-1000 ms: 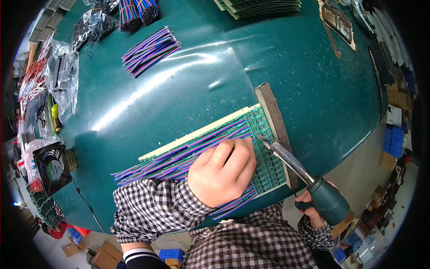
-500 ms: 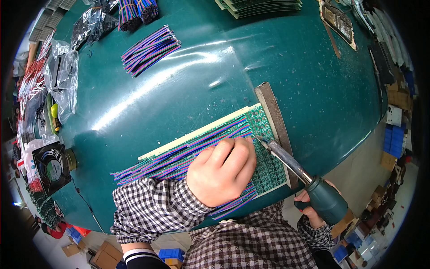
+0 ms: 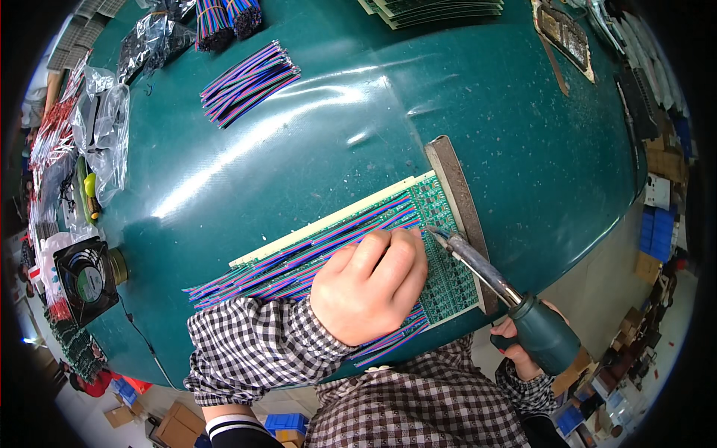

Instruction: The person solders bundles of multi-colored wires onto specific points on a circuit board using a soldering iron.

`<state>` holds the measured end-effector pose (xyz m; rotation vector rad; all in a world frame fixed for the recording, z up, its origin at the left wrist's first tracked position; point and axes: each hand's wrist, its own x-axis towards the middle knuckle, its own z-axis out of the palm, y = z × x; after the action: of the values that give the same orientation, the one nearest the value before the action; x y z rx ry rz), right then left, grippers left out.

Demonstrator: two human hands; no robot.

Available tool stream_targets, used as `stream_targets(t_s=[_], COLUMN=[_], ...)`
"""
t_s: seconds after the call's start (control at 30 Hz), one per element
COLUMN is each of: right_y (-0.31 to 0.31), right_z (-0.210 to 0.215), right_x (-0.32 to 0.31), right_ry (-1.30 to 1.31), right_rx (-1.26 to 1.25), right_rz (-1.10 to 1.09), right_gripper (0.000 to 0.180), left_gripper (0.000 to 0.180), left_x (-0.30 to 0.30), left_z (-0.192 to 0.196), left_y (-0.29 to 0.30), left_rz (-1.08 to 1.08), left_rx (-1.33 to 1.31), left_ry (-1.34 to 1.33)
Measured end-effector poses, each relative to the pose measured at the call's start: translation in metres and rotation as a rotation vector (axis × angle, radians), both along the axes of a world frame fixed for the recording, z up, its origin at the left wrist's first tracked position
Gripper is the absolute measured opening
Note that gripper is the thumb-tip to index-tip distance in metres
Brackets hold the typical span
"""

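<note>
One bar (image 3: 459, 198) borders the board (image 3: 446, 278).

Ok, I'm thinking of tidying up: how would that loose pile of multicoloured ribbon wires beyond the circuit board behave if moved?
The pile of ribbon wires would probably shed pieces when lifted, as no band shows around it. Its thin strands suggest it is light and fairly bendy. Pushed, it might fan out, since the green mat looks smooth and glossy.

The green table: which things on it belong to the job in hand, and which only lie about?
Apparently job:
green-handled soldering iron, right hand
multicoloured thin wires, under left hand
green rectangular circuit board
brown straight bar

Apparently lying about:
black square fan
crumpled clear plastic bag
stacked green boards, perhaps supplies
</note>
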<state>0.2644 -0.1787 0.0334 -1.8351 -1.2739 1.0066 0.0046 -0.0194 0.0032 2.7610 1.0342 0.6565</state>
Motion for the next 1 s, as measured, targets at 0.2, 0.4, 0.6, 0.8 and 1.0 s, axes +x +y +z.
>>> stream_targets(t_s=[0.2,0.4,0.6,0.8,1.0], right_y=[0.0,0.004,-0.023,0.008,0.004], right_z=[0.005,0.004,-0.019,0.007,0.006], right_x=[-0.003,-0.006,0.031,-0.004,-0.003], right_ry=[0.025,0.041,0.085,0.11,0.056], right_rx=[-0.023,-0.008,-0.027,-0.048,-0.05], right_rz=[-0.042,-0.035,0.192,-0.036,-0.021], right_gripper=[0.046,0.049,0.087,0.049,0.048], left_gripper=[0.038,0.034,0.035,0.042,0.041], left_x=[0.0,0.0,-0.001,-0.002,-0.002], left_z=[-0.001,-0.006,-0.002,-0.001,0.001], left_y=[0.0,-0.001,0.001,0.0,0.001], left_rz=[0.0,0.0,-0.001,-0.006,-0.014], left_rx=[-0.001,0.038,0.019,-0.025,-0.034], left_ry=[-0.007,-0.004,-0.011,-0.009,-0.014])
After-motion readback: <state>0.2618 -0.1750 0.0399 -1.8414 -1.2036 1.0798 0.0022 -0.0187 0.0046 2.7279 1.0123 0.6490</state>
